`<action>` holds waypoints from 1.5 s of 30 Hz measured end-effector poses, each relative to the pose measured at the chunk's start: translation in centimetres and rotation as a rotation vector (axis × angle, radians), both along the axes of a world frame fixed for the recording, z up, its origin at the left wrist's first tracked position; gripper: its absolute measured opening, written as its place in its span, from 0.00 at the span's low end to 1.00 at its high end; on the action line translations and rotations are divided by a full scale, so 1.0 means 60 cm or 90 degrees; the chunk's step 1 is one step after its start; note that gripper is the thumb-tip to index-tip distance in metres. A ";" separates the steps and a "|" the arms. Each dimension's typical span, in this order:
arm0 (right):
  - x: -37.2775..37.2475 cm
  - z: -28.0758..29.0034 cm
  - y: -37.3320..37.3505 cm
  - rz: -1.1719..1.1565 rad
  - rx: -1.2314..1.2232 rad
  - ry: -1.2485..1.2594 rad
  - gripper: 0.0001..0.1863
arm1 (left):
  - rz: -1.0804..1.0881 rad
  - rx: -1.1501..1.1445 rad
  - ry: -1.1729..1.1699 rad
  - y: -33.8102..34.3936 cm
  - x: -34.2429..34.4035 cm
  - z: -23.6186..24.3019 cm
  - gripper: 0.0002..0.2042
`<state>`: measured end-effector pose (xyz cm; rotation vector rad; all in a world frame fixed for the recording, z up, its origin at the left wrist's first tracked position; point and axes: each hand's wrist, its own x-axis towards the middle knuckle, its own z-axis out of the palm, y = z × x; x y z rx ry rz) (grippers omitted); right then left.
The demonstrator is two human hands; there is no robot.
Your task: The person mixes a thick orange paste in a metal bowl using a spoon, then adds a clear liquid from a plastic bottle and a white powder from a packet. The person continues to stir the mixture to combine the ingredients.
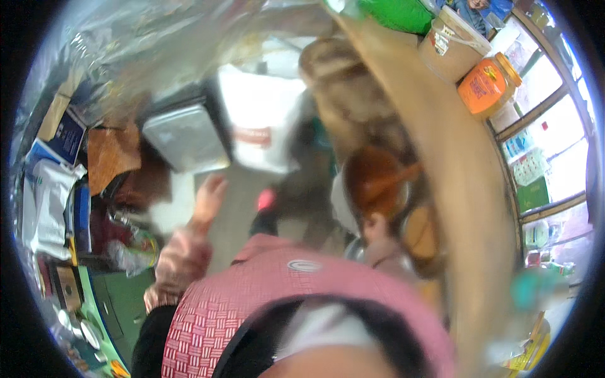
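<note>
Tan bench [469, 183] along R side, smooth, w/ cylindrical plastic jar [486, 89], orange; round bowl [362, 173], glossy orange-brown inside, just L of bench edge; R hand [376, 227] at bowl's near rim, fingers curled, blur hides whether they pinch it; L hand [211, 194] above grey floor [244, 205], nr flat rectangular metal-look box [186, 137] & white sack [268, 107]; can't tell if L fingers spread or together.

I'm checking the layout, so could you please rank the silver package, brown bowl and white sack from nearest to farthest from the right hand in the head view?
1. Brown bowl, right at the right hand.
2. White sack, ahead and to the hand's left.
3. Silver package, at the far left.
</note>
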<state>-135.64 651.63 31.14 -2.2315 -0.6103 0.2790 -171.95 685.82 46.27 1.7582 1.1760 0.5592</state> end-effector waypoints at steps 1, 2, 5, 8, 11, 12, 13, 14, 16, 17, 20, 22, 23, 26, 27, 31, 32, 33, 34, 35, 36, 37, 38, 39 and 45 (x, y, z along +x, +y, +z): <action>0.003 -0.005 -0.004 0.034 -0.174 -0.084 0.14 | -0.054 0.055 0.026 0.042 0.088 0.037 0.13; -0.016 0.010 0.026 -0.085 0.092 0.135 0.18 | -0.093 0.047 0.016 0.094 0.150 0.037 0.13; -0.058 0.023 0.040 -0.285 0.619 0.706 0.24 | -0.354 0.232 -0.031 0.226 0.398 0.079 0.14; -0.108 0.029 0.075 -0.417 0.669 0.758 0.26 | -0.486 0.400 0.005 0.337 0.623 0.095 0.17; -0.251 -0.045 0.027 -0.459 0.473 0.386 0.25 | -0.618 0.473 -0.059 0.357 0.846 0.085 0.20; -0.295 -0.057 0.032 -0.496 0.429 0.317 0.25 | -0.685 0.505 0.055 0.372 0.900 0.076 0.21; -0.346 -0.071 0.036 -0.551 0.412 0.268 0.25 | -0.733 0.523 0.090 0.365 0.950 0.064 0.21; -0.377 -0.049 0.066 -0.634 0.473 0.316 0.23 | -0.748 0.539 0.116 0.367 0.984 0.054 0.21; -0.439 0.017 0.108 -0.813 0.635 0.448 0.19 | -0.775 0.560 0.142 0.355 1.034 0.044 0.21; -0.453 0.056 0.125 -0.868 0.744 0.554 0.16 | -0.772 0.571 0.146 0.355 1.043 0.053 0.21; -0.527 0.115 0.181 -0.923 0.775 0.481 0.10 | -0.770 0.543 0.138 0.361 1.027 0.044 0.21; -0.591 0.063 0.170 -0.873 0.638 0.447 0.10 | -0.766 0.519 0.111 0.352 0.992 0.075 0.22; -0.616 0.057 0.176 -0.853 0.565 0.430 0.10 | -0.763 0.498 0.106 0.352 0.962 0.085 0.22; -0.609 0.079 0.166 -0.858 0.515 0.444 0.12 | -0.720 0.464 0.114 0.395 0.835 0.116 0.22; -0.602 0.102 0.171 -0.866 0.487 0.451 0.13 | -0.708 0.522 0.179 0.429 0.802 0.092 0.21; -0.631 0.139 0.146 -0.842 0.518 0.415 0.18 | -0.709 0.484 0.192 0.369 0.581 0.141 0.19; -0.669 0.095 0.116 -0.782 0.460 0.374 0.19 | -0.704 0.460 0.219 0.352 0.524 0.152 0.20; -0.694 0.081 0.102 -0.777 0.448 0.380 0.20 | -0.664 0.425 0.169 0.349 0.466 0.144 0.18; -0.716 0.070 0.087 -0.769 0.436 0.387 0.21 | -0.653 0.421 0.165 0.348 0.402 0.145 0.18; -0.737 0.060 0.071 -0.762 0.423 0.392 0.21 | -0.650 0.417 0.156 0.344 0.339 0.147 0.19; -0.762 0.057 0.047 -0.755 0.407 0.406 0.21 | -0.633 0.393 0.176 0.336 0.281 0.163 0.18; -0.790 0.055 0.024 -0.754 0.393 0.418 0.21 | -0.623 0.369 0.195 0.331 0.225 0.175 0.18; -0.809 0.060 0.019 -0.773 0.400 0.442 0.20 | -0.591 0.383 0.136 0.338 0.173 0.172 0.18; -0.832 0.072 0.015 -0.804 0.406 0.458 0.20 | -0.571 0.380 0.123 0.331 0.136 0.185 0.18; -0.905 0.109 -0.046 -0.881 0.500 0.533 0.16 | -0.424 0.457 -0.051 0.272 0.004 0.348 0.14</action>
